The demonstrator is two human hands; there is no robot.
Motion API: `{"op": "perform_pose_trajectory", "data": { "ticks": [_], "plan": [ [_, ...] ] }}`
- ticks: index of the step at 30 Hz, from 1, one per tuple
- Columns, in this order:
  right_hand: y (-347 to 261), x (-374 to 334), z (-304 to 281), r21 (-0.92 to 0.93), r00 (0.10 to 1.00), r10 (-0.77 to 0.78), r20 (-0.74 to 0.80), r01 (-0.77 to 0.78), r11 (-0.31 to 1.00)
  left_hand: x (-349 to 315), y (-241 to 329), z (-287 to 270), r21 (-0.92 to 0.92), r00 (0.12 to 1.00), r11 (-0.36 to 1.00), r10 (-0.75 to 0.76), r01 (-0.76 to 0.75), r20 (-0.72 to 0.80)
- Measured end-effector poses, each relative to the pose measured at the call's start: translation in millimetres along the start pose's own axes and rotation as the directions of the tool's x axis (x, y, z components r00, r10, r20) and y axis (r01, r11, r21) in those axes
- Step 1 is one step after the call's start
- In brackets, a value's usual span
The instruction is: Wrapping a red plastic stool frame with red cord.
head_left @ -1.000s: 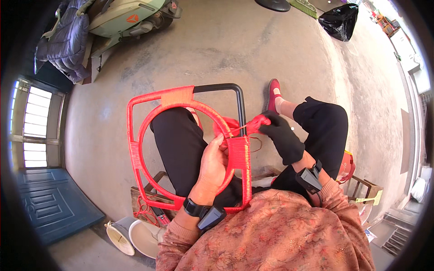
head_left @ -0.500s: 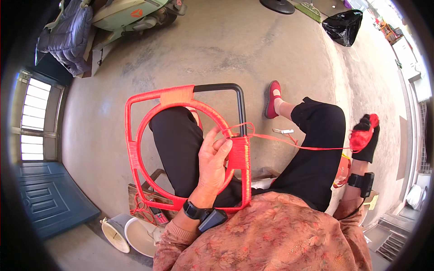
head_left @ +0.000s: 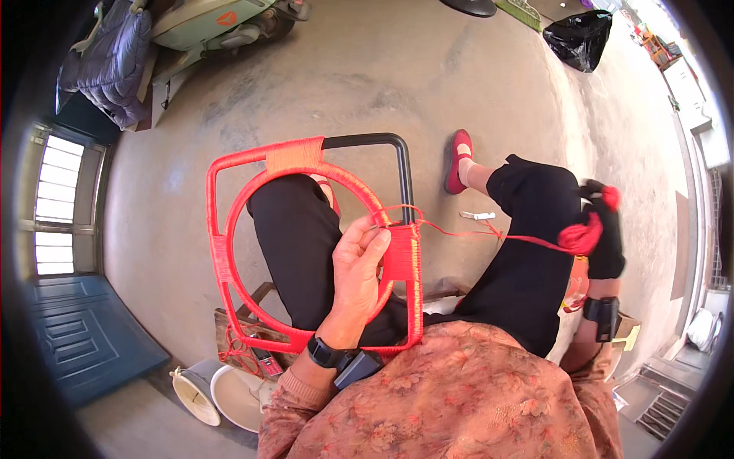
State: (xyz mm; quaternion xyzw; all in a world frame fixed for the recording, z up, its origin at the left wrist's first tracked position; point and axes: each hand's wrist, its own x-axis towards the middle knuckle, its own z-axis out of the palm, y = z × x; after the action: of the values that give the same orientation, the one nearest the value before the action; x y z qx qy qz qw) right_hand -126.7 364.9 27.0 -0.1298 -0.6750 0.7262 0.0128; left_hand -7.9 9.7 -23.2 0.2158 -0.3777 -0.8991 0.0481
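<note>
A square metal frame with a ring inside (head_left: 219,187) rests over my left leg. Red cord wraps most of it, while its far right corner (head_left: 403,164) is bare black tube. My left hand (head_left: 358,260) is closed on the wrapped band (head_left: 401,256) at the frame's right side, thumb and fingers pinching where the wrapping ends. From there a red strand (head_left: 527,240) runs right to a red cord bundle (head_left: 582,236). My right hand (head_left: 606,237), in a black glove with red on it, grips that bundle beside my right knee; it is slightly blurred.
A white-handled small tool (head_left: 478,216) lies on the floor between my legs. White buckets (head_left: 237,398), a wooden stool (head_left: 229,336) and a red phone-like thing (head_left: 267,362) are at lower left. A scooter (head_left: 214,23) and a black bag (head_left: 579,40) stand farther off.
My right hand has moved inward to the left with the cord bundle, and the strand hangs slacker. My left hand keeps its hold on the frame.
</note>
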Motion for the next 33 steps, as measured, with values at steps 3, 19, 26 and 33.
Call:
{"op": "perform_pose_trajectory", "data": {
  "ticks": [3, 19, 26, 33],
  "plan": [
    [9, -41, 91, -0.239, 0.886, -0.106, 0.452, 0.234, 0.942, 2, -2, -4, 0.087, 0.999, 0.996, 0.032, -0.031, -0.010],
    [68, -40, 167, -0.299, 0.715, 0.013, 0.699, 0.275, 0.914, -1, -1, -3, 0.137, 0.996, 0.990, 0.046, -0.035, -0.080],
    [54, -41, 169, -0.345, 0.715, 0.047, 0.698, 0.279, 0.896, -1, -2, -3, 0.130, 0.997, 0.991, 0.038, -0.030, -0.063],
    [52, -36, 164, -0.338, 0.661, -0.041, 0.749, 0.435, 0.834, -1, -2, -2, 0.118, 0.998, 0.993, 0.034, -0.027, -0.058]
  ]
}}
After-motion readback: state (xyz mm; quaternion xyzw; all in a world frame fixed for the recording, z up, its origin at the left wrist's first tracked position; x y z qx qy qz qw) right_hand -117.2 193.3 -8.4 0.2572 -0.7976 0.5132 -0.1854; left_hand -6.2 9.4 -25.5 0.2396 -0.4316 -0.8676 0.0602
